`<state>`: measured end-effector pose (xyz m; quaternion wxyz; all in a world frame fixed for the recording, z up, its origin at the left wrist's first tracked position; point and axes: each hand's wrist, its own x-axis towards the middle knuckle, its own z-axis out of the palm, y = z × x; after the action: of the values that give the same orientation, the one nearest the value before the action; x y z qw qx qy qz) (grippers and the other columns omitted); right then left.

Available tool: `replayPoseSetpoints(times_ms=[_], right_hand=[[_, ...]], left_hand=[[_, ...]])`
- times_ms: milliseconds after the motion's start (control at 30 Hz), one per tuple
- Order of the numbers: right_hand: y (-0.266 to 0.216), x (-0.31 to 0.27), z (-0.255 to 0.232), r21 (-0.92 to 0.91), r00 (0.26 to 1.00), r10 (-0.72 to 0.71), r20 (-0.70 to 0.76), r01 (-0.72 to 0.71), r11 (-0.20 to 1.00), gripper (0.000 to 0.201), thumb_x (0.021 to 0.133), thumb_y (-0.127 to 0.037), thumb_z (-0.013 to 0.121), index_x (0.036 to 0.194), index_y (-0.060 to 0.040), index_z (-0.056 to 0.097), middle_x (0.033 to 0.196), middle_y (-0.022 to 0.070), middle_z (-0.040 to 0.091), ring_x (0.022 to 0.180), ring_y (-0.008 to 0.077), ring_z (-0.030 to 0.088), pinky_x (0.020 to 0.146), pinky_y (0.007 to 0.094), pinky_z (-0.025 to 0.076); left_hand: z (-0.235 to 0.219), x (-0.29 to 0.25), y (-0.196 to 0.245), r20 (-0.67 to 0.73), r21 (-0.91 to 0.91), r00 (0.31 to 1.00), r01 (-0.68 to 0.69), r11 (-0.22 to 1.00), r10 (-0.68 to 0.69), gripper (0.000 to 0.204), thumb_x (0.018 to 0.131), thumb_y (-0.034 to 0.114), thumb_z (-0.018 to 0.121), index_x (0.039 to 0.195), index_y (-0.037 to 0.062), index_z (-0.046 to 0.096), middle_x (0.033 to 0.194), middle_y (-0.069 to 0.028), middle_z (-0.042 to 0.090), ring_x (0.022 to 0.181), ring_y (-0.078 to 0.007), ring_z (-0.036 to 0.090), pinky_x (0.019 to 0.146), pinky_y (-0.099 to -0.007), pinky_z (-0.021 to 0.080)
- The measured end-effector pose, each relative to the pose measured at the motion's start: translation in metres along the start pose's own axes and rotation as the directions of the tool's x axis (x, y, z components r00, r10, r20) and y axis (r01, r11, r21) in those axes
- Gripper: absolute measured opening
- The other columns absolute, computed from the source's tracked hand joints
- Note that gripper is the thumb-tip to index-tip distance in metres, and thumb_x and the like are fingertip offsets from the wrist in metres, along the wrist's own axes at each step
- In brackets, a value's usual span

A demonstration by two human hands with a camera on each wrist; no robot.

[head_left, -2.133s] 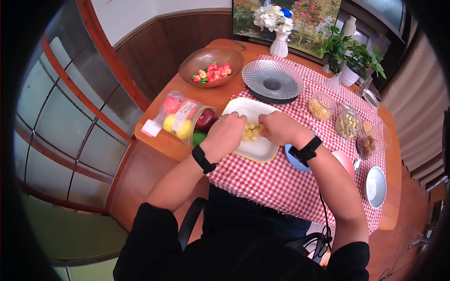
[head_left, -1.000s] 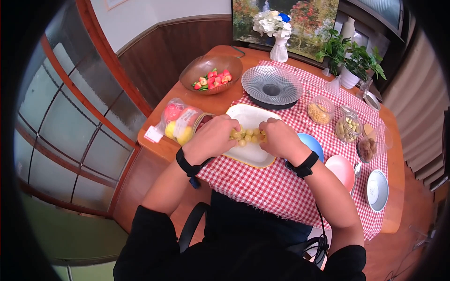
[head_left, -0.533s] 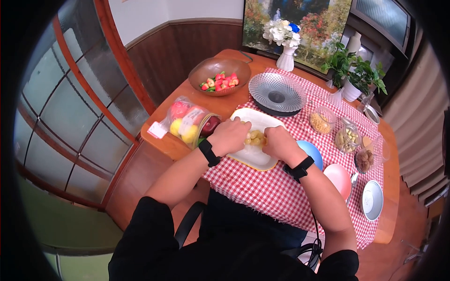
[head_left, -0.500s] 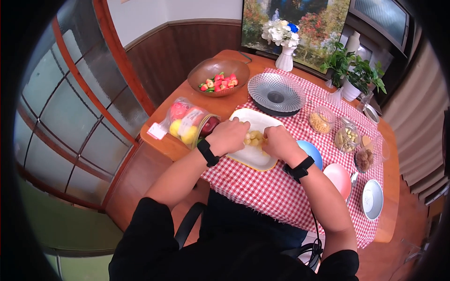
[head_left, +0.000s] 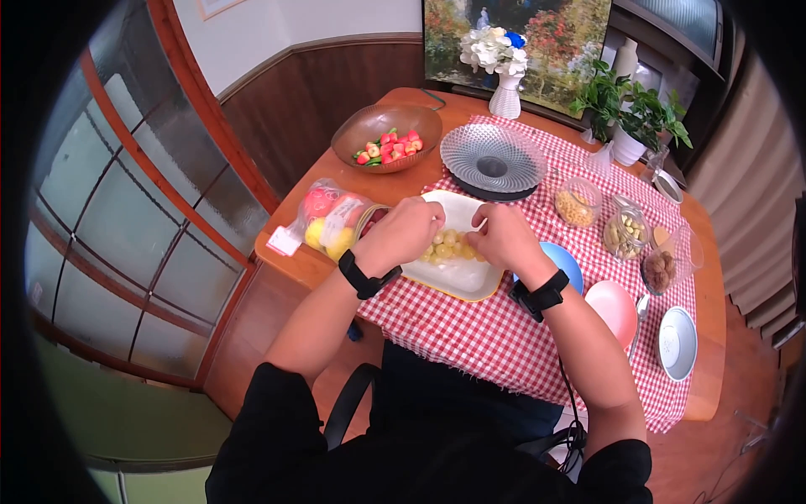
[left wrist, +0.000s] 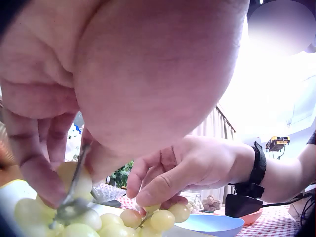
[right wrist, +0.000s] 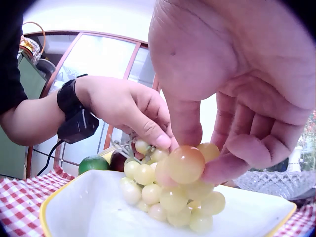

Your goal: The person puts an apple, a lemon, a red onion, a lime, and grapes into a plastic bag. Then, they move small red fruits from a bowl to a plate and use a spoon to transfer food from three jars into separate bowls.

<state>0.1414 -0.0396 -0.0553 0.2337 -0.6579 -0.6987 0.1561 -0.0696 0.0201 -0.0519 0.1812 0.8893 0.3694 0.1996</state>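
Note:
A bunch of pale green grapes (head_left: 448, 247) lies in the white, yellow-rimmed tray (head_left: 453, 281). At its left end, the left hand (head_left: 398, 237) holds the stem between thumb and fingers; the left wrist view shows this stem (left wrist: 78, 177) close up. On the other side, the right hand (head_left: 512, 242) has its thumb and a finger on a blushed grape (right wrist: 186, 164) at the near end of the bunch (right wrist: 173, 200). Its other fingers are curled loosely in the right wrist view. The palms hide part of the bunch in the head view.
Left of the tray lies a clear bag of fruit (head_left: 329, 223). Behind are a brown bowl (head_left: 353, 130) and a glass platter (head_left: 493, 157). Blue (head_left: 564, 265) and pink (head_left: 610, 311) plates, a metal bowl (head_left: 677, 343) and jars (head_left: 578, 202) stand to the right.
The head view has shifted slightly. Both hands sit a little farther apart over the tray, the left one nearer the bag, and more of the grapes shows between them.

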Motion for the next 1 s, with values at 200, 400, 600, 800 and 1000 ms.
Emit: replayPoseSetpoints(times_ms=[200, 400, 600, 800, 1000], right_hand=[[0.0, -0.005, -0.003, -0.063, 1.0, 0.027, 0.012, -0.026, 0.998, 0.03, 0.078, -0.013, 0.078, 0.103, 0.0038, 0.075, 0.096, 0.0275, 0.074, 0.093, 0.0413, 0.073, 0.086, 0.0472, 0.059], [0.003, -0.014, 0.002, -0.113, 0.997, -0.078, -0.016, 0.076, 0.991, 0.024, 0.077, -0.008, 0.075, 0.099, 0.0015, 0.076, 0.095, 0.0251, 0.074, 0.093, 0.0402, 0.073, 0.083, 0.048, 0.06], [0.01, -0.013, 0.011, -0.237, 0.996, 0.045, 0.082, -0.025, 0.971, 0.021, 0.077, -0.007, 0.07, 0.096, -0.0014, 0.077, 0.096, 0.023, 0.075, 0.093, 0.039, 0.074, 0.081, 0.0483, 0.06], [0.014, -0.013, 0.012, -0.221, 0.993, 0.019, 0.114, 0.007, 0.975, 0.02, 0.078, -0.007, 0.069, 0.095, -0.0002, 0.077, 0.094, 0.0224, 0.075, 0.091, 0.039, 0.074, 0.08, 0.0482, 0.06], [0.018, -0.007, 0.008, -0.237, 0.984, -0.064, 0.166, 0.103, 0.966, 0.019, 0.077, -0.006, 0.069, 0.093, 0.0008, 0.076, 0.092, 0.0232, 0.074, 0.091, 0.0396, 0.074, 0.08, 0.0484, 0.06]], left_hand=[[0.006, -0.005, -0.006, -0.255, 0.072, 0.957, -0.121, 0.99, 0.136, 0.016, 0.089, 0.005, 0.068, 0.104, 0.0016, 0.072, 0.105, -0.0192, 0.068, 0.1, -0.0414, 0.067, 0.089, -0.0475, 0.053], [-0.01, -0.018, 0.019, -0.119, 0.115, 0.993, 0.013, 0.993, 0.001, 0.025, 0.085, 0.004, 0.072, 0.11, 0.0015, 0.07, 0.114, -0.0184, 0.066, 0.107, -0.039, 0.065, 0.092, -0.0456, 0.053], [0.007, -0.029, 0.024, -0.042, 0.082, 0.999, 0.034, 0.996, -0.031, 0.034, 0.079, 0.004, 0.077, 0.112, 0.0009, 0.069, 0.114, -0.019, 0.065, 0.11, -0.0377, 0.064, 0.094, -0.0439, 0.053], [0.027, -0.023, 0.006, -0.03, 0.069, 0.991, -0.127, 0.99, 0.129, 0.038, 0.074, -0.002, 0.074, 0.112, 0.0012, 0.068, 0.112, -0.0162, 0.066, 0.11, -0.0369, 0.063, 0.099, -0.0434, 0.051], [0.039, -0.015, 0.001, -0.045, 0.215, 0.989, -0.126, 0.969, 0.138, 0.038, 0.074, -0.001, 0.073, 0.111, 0.0025, 0.067, 0.108, -0.015, 0.067, 0.112, -0.0359, 0.062, 0.098, -0.044, 0.051]])
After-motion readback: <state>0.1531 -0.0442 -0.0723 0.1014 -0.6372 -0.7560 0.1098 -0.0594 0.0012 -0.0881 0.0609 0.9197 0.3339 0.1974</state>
